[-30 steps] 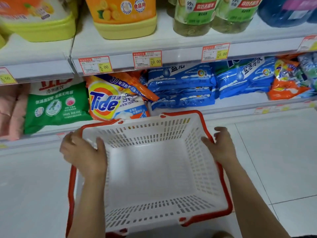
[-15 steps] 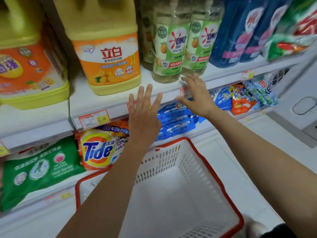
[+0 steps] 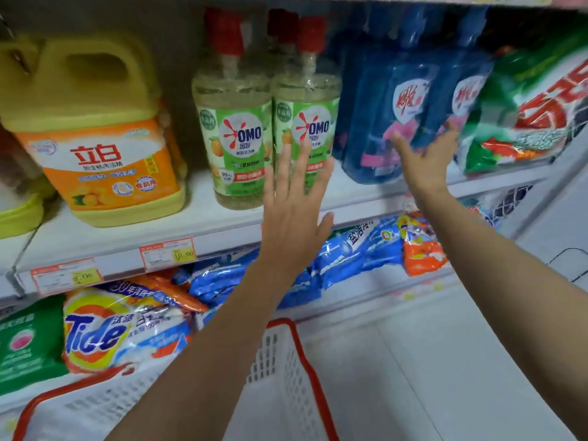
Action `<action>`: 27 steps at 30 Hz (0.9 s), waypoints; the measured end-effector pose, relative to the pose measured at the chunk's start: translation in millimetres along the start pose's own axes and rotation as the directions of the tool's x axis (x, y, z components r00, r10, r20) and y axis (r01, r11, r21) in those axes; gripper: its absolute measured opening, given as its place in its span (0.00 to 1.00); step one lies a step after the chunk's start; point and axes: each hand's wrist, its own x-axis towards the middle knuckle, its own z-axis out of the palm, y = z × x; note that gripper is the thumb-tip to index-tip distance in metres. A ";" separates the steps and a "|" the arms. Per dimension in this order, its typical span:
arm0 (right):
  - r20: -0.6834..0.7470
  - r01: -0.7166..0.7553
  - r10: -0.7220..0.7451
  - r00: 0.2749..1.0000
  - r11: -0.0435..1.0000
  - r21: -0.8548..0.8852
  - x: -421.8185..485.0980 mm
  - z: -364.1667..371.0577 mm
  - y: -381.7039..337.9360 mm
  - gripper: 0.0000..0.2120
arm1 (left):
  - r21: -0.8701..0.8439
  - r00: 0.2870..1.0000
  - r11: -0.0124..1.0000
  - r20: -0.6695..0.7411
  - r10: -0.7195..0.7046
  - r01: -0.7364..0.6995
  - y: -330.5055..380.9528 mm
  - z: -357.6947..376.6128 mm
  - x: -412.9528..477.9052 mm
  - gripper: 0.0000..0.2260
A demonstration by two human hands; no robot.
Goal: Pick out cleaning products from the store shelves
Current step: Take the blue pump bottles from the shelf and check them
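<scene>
My left hand (image 3: 294,211) is raised flat with fingers spread, in front of the right one of two clear OMO dish-soap bottles (image 3: 237,135) with red caps; I cannot tell if it touches. My right hand (image 3: 424,160) reaches farther right, fingers extended against the blue detergent refill pouches (image 3: 397,100) on the same shelf, holding nothing. The white basket with a red rim (image 3: 288,370) stands on the floor below my arms, with nothing visible inside it.
A yellow jug with an orange label (image 3: 98,160) stands left of the OMO bottles. Green and red powder bags (image 3: 521,122) lie at the far right. The lower shelf holds a Tide bag (image 3: 105,332), blue bags (image 3: 350,253) and price tags (image 3: 167,254).
Both hands let go of the basket rim and rose to the upper shelf. The right hand moved rightward from the OMO bottles to the blue pouches; the view tilted up.
</scene>
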 end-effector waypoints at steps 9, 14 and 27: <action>0.105 -0.124 0.140 0.984 0.981 -0.151 88.2 -34.4 52.4 0.53 | -0.035 0.996 0.999 0.083 0.020 -0.017 64.6 46.4 60.2 0.35; 0.210 -0.060 0.062 0.976 0.998 -0.015 99.6 -41.1 57.1 0.49 | -0.088 0.989 0.995 0.140 -0.037 0.050 90.6 69.5 80.7 0.35; 0.173 0.033 0.014 0.985 0.963 -0.268 109.1 -65.3 54.3 0.49 | -0.057 0.984 0.991 0.134 -0.114 0.123 100.9 70.7 81.7 0.35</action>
